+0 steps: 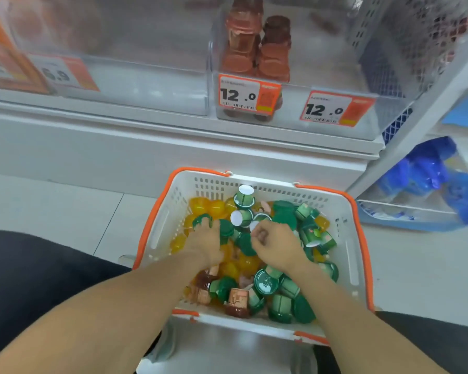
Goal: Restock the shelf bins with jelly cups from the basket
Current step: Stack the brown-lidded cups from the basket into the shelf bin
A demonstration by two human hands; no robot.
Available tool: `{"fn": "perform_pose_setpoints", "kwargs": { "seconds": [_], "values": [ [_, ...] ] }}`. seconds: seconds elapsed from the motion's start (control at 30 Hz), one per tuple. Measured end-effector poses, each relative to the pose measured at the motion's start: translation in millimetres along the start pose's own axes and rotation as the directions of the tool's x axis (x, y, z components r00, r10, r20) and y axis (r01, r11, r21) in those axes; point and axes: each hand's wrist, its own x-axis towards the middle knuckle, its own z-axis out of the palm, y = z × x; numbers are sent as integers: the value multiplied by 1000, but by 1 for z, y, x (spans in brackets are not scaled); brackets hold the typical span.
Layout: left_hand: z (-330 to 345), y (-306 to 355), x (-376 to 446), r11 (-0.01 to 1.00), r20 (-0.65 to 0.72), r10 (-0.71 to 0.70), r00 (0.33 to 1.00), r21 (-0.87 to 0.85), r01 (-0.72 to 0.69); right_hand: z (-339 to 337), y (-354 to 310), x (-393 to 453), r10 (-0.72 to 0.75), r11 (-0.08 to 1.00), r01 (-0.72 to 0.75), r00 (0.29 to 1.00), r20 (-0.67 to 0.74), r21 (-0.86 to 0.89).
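Dozens of cups — green, yellow, a few brown — fill the basket, heaped loose under and around both hands. Left hand reaches in palm down; its fingers curl round a green cup at the fingertips, with yellow cups just beyond and left of them. Right hand sits just right of the left, fingers curled narrow; something white peeks at its knuckles, cannot tell if it holds a cup. Two more green cups stand just beyond the right fingertips. Step in hand, I judge: gathering cups, none moved to the shelf in this reach yet. Bins sit well above and past the fingertips; the middle one holds stacked brown cups behind a 12.0 tag. Next move needs a firm grip on like-coloured cups, a lift clear of the basket rim, then picking the bin that matches; for green, which bin that is isn't visible.
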Motion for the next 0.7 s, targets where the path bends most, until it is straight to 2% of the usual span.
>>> {"fn": "perform_pose_setpoints", "kwargs": {
  "seconds": [0.07,0.1,0.13,0.2,0.23,0.27,0.33,0.4,0.47,0.6,0.7],
  "values": [
    [13,3,-6,999,-147,1,989,-47,-8,0,-7,2,-3,1000,2,992,128,5],
    [17,5,-8,996,-149,-22,989,-88,9,1,-10,3,15,1000,-18,978,207,11],
    [19,8,-12,991,-85,-38,996,-128,27,3,-11,3,34,999,-41,955,294,18],
    [28,12,-18,991,161,-6,987,-134,28,12,-15,0,85,996,-88,881,466,-14],
    [34,13,-20,993,250,23,968,-119,7,17,-16,-3,126,992,-100,836,534,-77],
    [38,14,-22,994,282,53,958,-111,-23,23,-16,-6,171,983,-93,795,583,-161],
    [44,14,-21,989,255,96,962,-129,-65,37,-16,-14,218,946,-14,771,598,-325],
    [46,13,-19,990,255,107,961,-113,-81,48,-13,-20,204,923,29,809,551,-385],
    [47,11,-16,992,276,109,955,-86,-88,51,-11,-21,217,943,-26,806,551,-333],
    [47,4,-13,991,237,75,969,-122,-46,43,-8,-20,257,966,-176,731,632,-189],
    [44,-3,-15,997,211,81,974,-17,-79,31,-1,-16,275,958,-255,696,664,-130]
  ]
}}
